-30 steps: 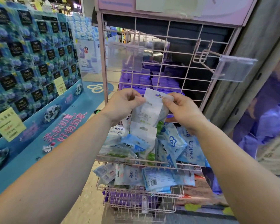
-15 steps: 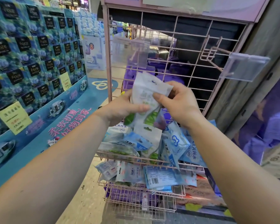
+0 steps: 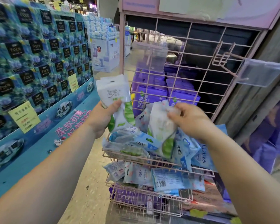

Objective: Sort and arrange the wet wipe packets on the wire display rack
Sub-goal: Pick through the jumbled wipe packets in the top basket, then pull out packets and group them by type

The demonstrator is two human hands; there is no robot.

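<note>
Hands now apart, left hand (image 3: 102, 118) gripping green-leaf packet (image 3: 116, 101), right hand (image 3: 190, 119) pinching another

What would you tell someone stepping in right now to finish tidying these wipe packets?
Left hand grips a white-and-green packet, held up left of the pink wire rack.
Right hand pinches a second white-and-green packet over the upper basket.
Done: two matching packets pulled out.
Left: the hook with the clear tag holder hangs bare; blue packets lie jumbled in the upper basket, more in the lower basket. Hang or group them by kind.
</note>
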